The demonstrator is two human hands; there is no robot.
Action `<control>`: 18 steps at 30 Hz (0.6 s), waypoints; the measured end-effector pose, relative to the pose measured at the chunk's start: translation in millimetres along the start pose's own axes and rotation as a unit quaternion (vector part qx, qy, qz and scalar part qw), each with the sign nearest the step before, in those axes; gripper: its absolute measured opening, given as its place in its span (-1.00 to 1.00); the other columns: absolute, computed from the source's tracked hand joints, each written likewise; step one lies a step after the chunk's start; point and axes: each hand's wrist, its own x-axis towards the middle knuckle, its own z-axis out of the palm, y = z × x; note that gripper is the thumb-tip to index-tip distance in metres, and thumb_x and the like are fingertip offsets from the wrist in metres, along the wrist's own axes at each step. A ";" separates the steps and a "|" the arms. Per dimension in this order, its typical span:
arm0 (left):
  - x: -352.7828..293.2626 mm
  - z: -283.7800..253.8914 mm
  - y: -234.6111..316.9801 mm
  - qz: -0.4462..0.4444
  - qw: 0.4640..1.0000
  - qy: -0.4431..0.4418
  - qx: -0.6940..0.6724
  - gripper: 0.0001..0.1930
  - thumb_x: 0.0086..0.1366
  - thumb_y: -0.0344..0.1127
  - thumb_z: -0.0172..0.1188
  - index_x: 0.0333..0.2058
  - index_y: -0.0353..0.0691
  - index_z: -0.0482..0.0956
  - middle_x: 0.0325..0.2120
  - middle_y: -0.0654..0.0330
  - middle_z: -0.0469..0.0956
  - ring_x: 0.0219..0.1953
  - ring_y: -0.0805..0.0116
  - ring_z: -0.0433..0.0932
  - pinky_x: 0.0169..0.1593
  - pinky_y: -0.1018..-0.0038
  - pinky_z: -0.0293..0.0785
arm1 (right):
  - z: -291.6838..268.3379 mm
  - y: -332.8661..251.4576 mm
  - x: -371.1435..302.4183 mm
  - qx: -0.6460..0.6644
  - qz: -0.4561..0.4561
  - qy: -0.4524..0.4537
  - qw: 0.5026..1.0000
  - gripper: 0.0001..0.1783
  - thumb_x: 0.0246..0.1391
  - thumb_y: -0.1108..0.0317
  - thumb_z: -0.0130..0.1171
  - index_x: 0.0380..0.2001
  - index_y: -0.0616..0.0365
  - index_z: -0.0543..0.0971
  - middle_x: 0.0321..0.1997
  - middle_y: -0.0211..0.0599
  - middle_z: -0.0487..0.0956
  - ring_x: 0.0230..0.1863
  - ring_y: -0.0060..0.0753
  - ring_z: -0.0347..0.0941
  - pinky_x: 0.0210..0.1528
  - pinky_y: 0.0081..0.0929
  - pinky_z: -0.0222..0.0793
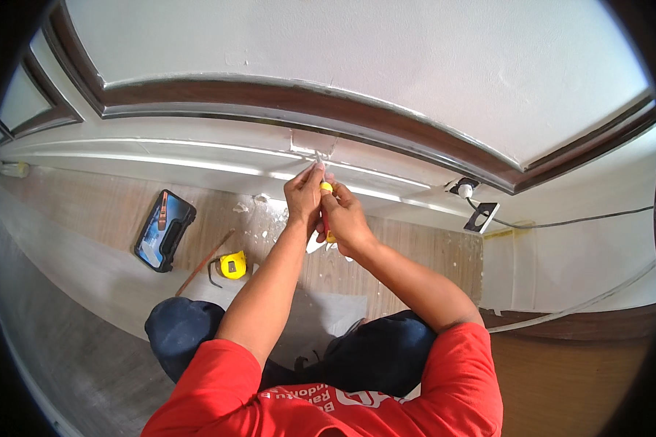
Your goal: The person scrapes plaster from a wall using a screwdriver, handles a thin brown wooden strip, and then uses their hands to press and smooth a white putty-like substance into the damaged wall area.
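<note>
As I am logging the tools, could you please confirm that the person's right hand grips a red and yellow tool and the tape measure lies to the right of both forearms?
Not quite: the head view shows the tape measure lying to the left of both forearms. The right hand does grip a red and yellow tool.

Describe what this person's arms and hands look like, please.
Red short sleeves cover the upper arms, leaving the forearms bare. The left hand and right hand wear no gloves; no watch or bracelet shows.
</note>
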 end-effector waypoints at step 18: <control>4.7 -10.4 22.9 -0.010 0.996 0.050 -0.067 -0.76 0.37 -0.25 0.23 -0.21 -0.37 0.64 -0.41 0.17 0.61 -0.46 0.40 0.56 -0.42 0.46 0.52 | 11.1 -13.3 15.5 -0.136 -0.032 -0.038 0.989 -0.44 0.31 0.24 0.10 0.31 0.20 0.34 -0.40 -0.26 0.53 -0.67 -0.50 0.45 -0.76 -0.47 0.35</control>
